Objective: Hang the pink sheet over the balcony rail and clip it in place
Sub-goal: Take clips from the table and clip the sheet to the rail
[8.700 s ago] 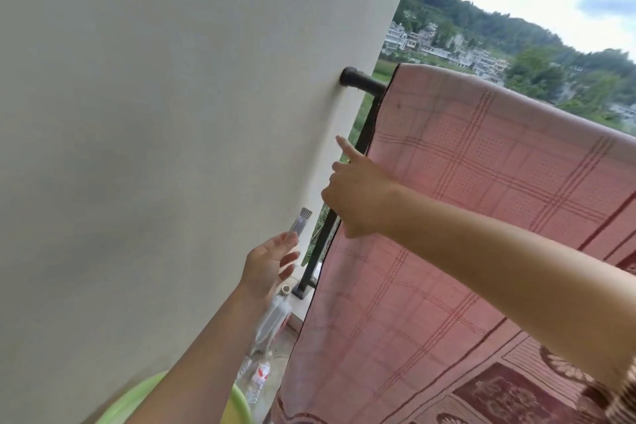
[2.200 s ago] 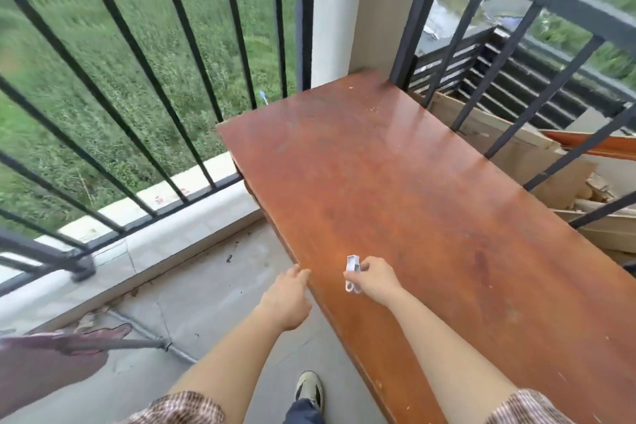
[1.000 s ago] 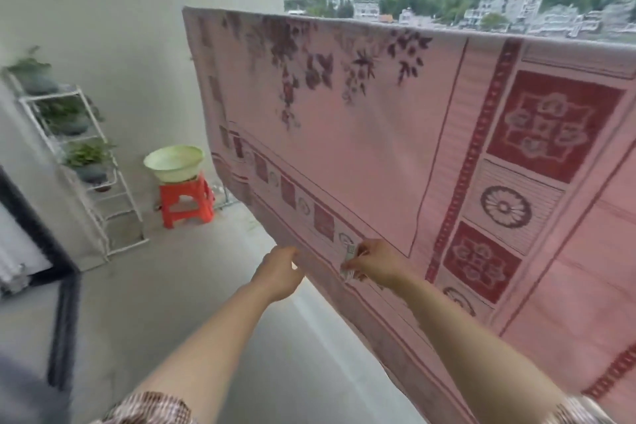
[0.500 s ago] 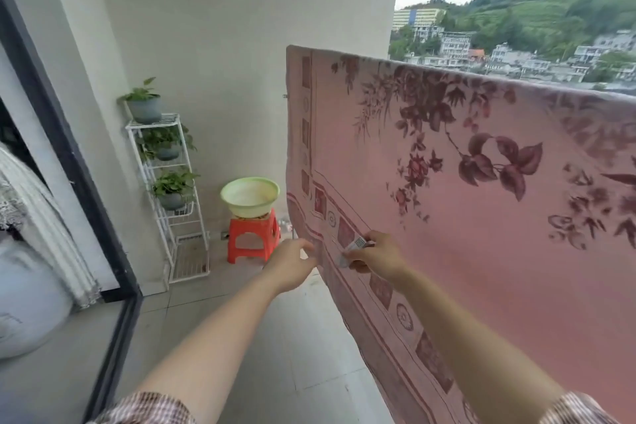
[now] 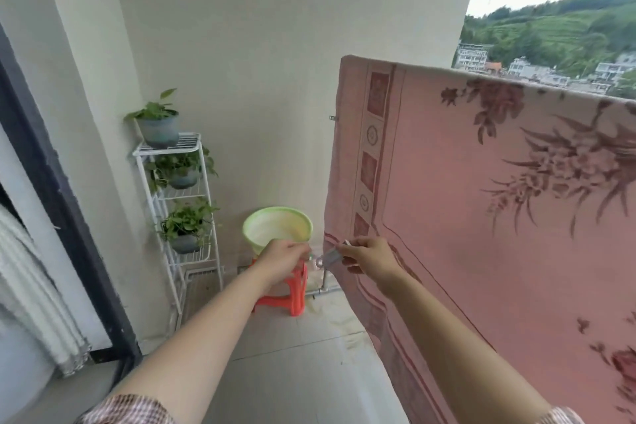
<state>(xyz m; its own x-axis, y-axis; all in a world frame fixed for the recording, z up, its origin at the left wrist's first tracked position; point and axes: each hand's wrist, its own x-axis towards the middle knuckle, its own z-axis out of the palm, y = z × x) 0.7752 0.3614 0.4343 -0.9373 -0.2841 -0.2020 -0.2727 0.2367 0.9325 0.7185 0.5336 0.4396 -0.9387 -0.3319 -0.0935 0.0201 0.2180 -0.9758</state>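
The pink sheet (image 5: 481, 203), printed with dark red flowers and a patterned border, hangs over the balcony rail on the right and hides the rail. My right hand (image 5: 370, 258) pinches a small clear clip (image 5: 330, 255) in front of the sheet's lower left edge. My left hand (image 5: 284, 258) is held out beside it, fingers loosely curled and holding nothing, a short gap from the clip.
A green basin (image 5: 277, 227) sits on an orange stool (image 5: 285, 289) by the far wall. A white wire rack (image 5: 179, 213) with three potted plants stands to the left. A dark door frame (image 5: 62, 217) runs along the left side. Tiled floor lies below.
The view has swung left along the sheet to its left end near the wall. Both hands stay held out, the right one still holding the clip.
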